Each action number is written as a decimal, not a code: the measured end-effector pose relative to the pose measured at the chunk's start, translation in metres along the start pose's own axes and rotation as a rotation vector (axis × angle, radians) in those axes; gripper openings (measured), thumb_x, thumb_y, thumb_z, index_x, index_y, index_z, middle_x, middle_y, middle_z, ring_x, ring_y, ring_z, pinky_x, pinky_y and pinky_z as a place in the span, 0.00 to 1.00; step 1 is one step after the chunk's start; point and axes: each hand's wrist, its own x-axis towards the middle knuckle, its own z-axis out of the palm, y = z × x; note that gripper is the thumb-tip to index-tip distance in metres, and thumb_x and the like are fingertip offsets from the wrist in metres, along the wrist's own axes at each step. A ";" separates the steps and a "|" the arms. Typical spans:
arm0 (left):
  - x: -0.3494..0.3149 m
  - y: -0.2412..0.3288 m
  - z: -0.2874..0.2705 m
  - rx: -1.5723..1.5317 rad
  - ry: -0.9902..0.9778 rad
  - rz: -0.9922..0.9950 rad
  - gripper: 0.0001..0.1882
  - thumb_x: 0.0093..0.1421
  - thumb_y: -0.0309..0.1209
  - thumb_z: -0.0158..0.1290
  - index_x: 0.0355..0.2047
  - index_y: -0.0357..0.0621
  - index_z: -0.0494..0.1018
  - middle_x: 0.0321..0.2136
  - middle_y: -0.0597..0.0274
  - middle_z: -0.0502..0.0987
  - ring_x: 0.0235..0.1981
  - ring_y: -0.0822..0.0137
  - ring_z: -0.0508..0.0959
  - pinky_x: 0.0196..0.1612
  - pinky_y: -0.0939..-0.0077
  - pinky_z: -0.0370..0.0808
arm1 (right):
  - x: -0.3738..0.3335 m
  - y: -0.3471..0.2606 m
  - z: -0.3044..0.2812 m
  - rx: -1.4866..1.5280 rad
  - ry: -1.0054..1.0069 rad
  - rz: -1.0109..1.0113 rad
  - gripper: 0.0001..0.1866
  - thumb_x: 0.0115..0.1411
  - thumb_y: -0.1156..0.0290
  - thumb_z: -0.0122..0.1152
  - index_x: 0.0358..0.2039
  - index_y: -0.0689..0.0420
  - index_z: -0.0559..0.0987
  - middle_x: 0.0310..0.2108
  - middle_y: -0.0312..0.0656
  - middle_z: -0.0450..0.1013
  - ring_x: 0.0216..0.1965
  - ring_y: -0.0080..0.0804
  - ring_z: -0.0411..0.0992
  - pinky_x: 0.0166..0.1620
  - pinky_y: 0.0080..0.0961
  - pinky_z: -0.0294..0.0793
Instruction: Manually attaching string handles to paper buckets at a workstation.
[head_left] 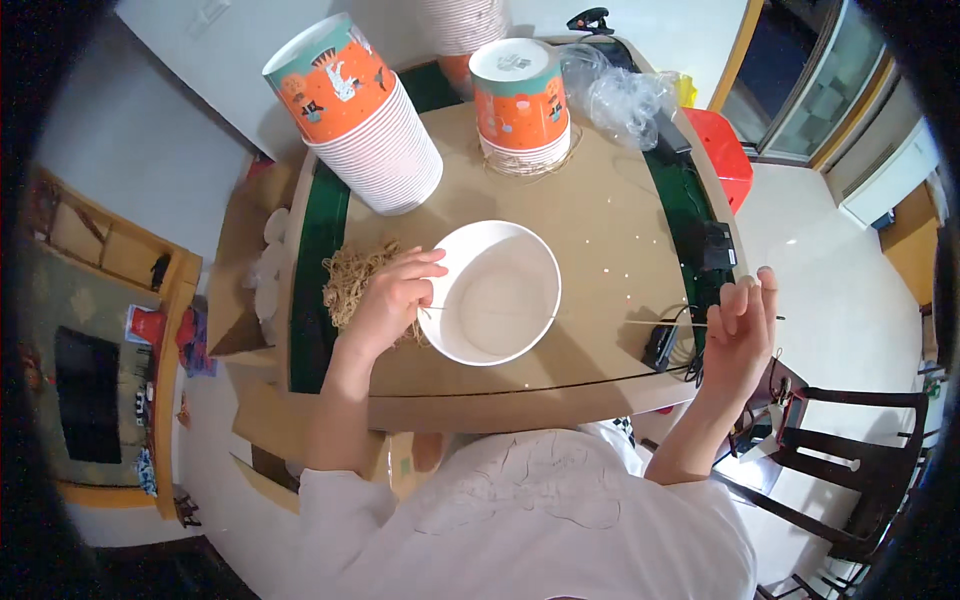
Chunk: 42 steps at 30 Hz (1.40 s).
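Note:
A white paper bucket [502, 290] rests on the brown table in front of me, its open mouth toward me. My left hand [395, 295] grips its left rim, fingers bent over the edge, with a short bit of thin string showing by the fingertips. A tan string [650, 323] runs from the bucket's right side out over the table to my right hand [742, 325]. That hand is raised past the table's right edge and pinches the string; a small dark tip shows just beyond it. Next to my left hand lies a tangled heap of tan string [352, 280].
A tall stack of orange-and-green paper buckets [385, 150] leans at the back left. Upside-down buckets [520, 105] stand behind, with string round the base. Clear plastic bags [625, 100], a black adapter [715, 246] and cables line the right side. A dark chair [840, 460] stands right.

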 end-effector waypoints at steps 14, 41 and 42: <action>0.054 0.126 0.023 -0.451 0.270 0.014 0.21 0.52 0.15 0.52 0.48 0.40 0.72 0.43 0.56 0.73 0.42 0.61 0.75 0.44 0.70 0.73 | -0.031 0.045 0.059 -0.358 -0.577 0.330 0.28 0.60 0.81 0.47 0.59 0.55 0.52 0.24 0.33 0.62 0.25 0.19 0.60 0.31 0.15 0.59; 0.046 0.118 0.079 -1.012 0.406 -0.448 0.01 0.57 0.20 0.53 0.30 0.35 0.71 0.29 0.64 0.74 0.31 0.77 0.74 0.34 0.83 0.72 | -0.044 0.090 0.038 -0.809 -0.439 0.049 0.08 0.58 0.79 0.58 0.38 0.60 0.73 0.24 0.33 0.69 0.22 0.12 0.63 0.24 0.11 0.62; 0.044 0.117 0.081 -0.965 0.391 -0.452 0.02 0.57 0.21 0.54 0.31 0.36 0.71 0.29 0.63 0.74 0.31 0.75 0.75 0.34 0.81 0.72 | -0.044 0.091 0.037 -0.808 -0.433 0.050 0.08 0.58 0.79 0.58 0.38 0.60 0.73 0.24 0.33 0.69 0.22 0.12 0.63 0.24 0.11 0.62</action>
